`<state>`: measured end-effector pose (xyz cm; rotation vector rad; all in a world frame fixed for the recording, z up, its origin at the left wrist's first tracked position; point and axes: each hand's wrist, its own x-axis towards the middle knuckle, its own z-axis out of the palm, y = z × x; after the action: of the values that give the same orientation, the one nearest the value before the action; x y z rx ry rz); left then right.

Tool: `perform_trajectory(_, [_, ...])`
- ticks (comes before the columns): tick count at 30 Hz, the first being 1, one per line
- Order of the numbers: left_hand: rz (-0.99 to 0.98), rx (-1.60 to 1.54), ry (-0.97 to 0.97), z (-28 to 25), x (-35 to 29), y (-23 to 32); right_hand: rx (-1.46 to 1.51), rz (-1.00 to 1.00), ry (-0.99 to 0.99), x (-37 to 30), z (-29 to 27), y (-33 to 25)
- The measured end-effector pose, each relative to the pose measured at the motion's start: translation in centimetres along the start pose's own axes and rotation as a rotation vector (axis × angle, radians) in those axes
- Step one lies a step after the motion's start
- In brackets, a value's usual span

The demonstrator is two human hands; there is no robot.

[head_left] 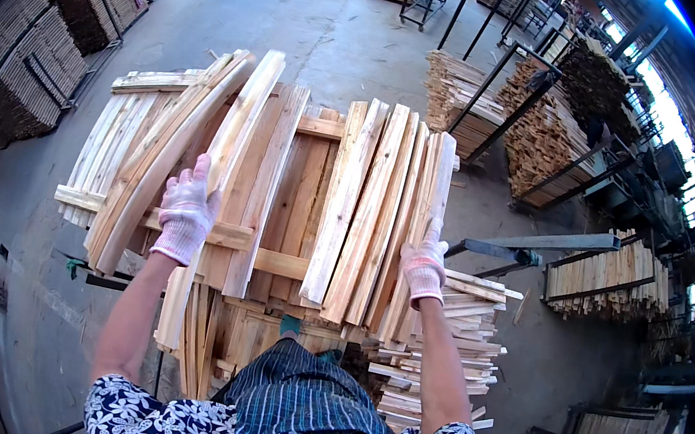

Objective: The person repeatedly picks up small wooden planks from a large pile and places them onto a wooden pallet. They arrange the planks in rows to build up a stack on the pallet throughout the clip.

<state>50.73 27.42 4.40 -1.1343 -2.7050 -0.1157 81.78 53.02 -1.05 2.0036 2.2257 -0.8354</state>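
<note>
Wooden boards lie in a layer across a stack in front of me, resting on crosswise battens (280, 263). My left hand (187, 212), in a pale pinkish work glove, is closed on the edge of a light board (243, 120) that slants over its neighbours. Left of it, a few curved boards (163, 162) lie askew. My right hand (424, 267), gloved alike, grips the outermost board (443, 172) at the right side of a row of light boards (366, 211). Parts of the fingers of both hands are hidden from view.
A lower pile of short boards (432, 377) stands by my right forearm. A grey metal bar (564, 242) juts in from the right. Stacked timber (543, 129) and black metal frames (509, 93) stand at the far right, and tall board stacks (30, 61) at the left.
</note>
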Motion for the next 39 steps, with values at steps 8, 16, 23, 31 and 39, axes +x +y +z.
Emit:
perform_trajectory(8, [-0.003,-1.087,-0.356,2.2,-1.5,13.0,-0.177,-0.064,0.070,0.5,-0.4,-1.5])
perform_trajectory(16, [-0.268,-1.009,-0.424,6.5,-0.8,21.7,-0.109,-0.034,0.126,-0.5,1.6,-3.4])
perform_trajectory(23, [-0.286,-0.966,-0.581,1.7,-1.1,16.6,-0.326,-0.296,0.336,-2.0,-1.4,-5.0])
perform_trajectory(31, [-0.125,-0.735,-0.328,7.8,-3.7,13.7,-0.399,-0.434,0.331,-2.3,4.6,-9.6])
perform_trajectory(39, [-0.346,-1.068,-0.417,8.0,-3.1,12.2,0.220,-0.399,0.002,-4.7,5.2,-13.5])
